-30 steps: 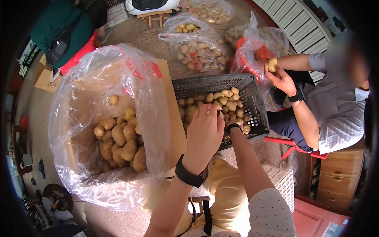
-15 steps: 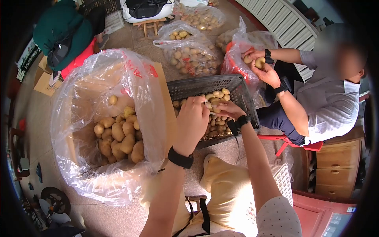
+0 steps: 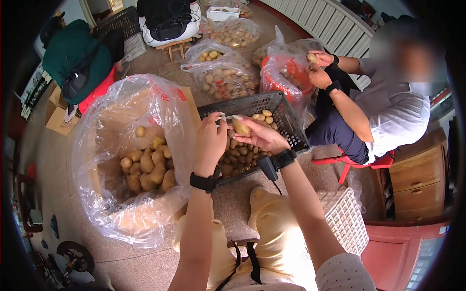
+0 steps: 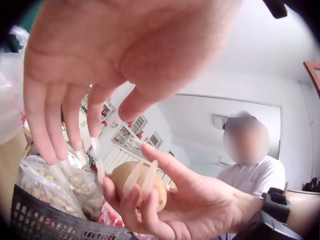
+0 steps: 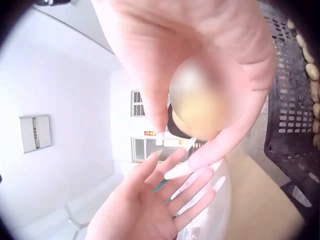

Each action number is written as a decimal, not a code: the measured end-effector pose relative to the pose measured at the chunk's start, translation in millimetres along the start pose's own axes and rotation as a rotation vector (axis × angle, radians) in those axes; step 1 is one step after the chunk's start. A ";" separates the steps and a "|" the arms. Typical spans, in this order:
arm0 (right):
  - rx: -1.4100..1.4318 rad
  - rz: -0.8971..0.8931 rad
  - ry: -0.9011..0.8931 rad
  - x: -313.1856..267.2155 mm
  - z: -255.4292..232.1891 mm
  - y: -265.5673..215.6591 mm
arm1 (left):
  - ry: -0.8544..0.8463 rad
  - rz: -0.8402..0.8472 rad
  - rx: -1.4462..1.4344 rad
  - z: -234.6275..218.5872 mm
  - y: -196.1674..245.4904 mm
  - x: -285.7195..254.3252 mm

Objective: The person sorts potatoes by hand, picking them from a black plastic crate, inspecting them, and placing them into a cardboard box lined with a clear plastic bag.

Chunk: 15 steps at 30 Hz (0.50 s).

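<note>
A potato [image 3: 241, 128] rests in my right hand [image 3: 264, 137], whose fingers curl round it above the black plastic crate [image 3: 293, 127]. In the left wrist view, the right thumb and long-nailed fingers wrap the same potato [image 4: 125, 175]. Just to the left, my left hand [image 3: 208, 145] is raised over the crate's near-left side. Its fingers [image 4: 55, 120] hang loosely with nothing in them, close to the potato. Several smaller potatoes [image 3: 242, 157] lie in the crate below both hands, partly hidden by them.
Left of the crate stands a cardboard box lined with a clear plastic bag [image 3: 85, 160], holding large potatoes [image 3: 148, 167]. Bagged potatoes [image 3: 228, 82] sit beyond. A seated person [image 3: 398, 111] on the right holds a potato near a red basket [image 3: 301, 85]. A white basket [image 3: 344, 218] stands at right.
My right hand has come up out of the crate with a potato. The left hand was close against it half a second ago and is now slightly apart. The head view has shifted.
</note>
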State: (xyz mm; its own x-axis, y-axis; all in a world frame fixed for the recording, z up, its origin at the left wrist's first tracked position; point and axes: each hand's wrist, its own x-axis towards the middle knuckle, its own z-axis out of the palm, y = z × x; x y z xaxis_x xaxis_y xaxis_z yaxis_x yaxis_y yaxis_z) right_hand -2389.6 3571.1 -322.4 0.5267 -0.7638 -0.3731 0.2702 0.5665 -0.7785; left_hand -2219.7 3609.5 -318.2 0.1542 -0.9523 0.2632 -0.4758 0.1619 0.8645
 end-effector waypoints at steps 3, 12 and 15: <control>-0.013 -0.009 0.007 -8.7 10.7 14.0 | -0.048 -0.074 -0.072 -8.0 5.9 -7.7; 0.069 -0.042 0.085 -27.7 28.7 28.2 | -0.079 -0.094 -0.094 -17.3 12.2 -26.9; 0.038 -0.045 0.071 -25.9 32.2 32.3 | -0.087 -0.042 -0.056 -17.6 2.3 -25.3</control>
State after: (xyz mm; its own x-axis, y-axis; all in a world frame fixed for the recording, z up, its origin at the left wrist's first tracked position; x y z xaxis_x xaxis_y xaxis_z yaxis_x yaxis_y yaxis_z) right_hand -2368.6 3619.2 -321.6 0.4555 -0.8081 -0.3735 0.3233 0.5410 -0.7764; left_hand -2209.5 3638.5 -315.4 0.0956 -0.9771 0.1901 -0.4207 0.1335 0.8973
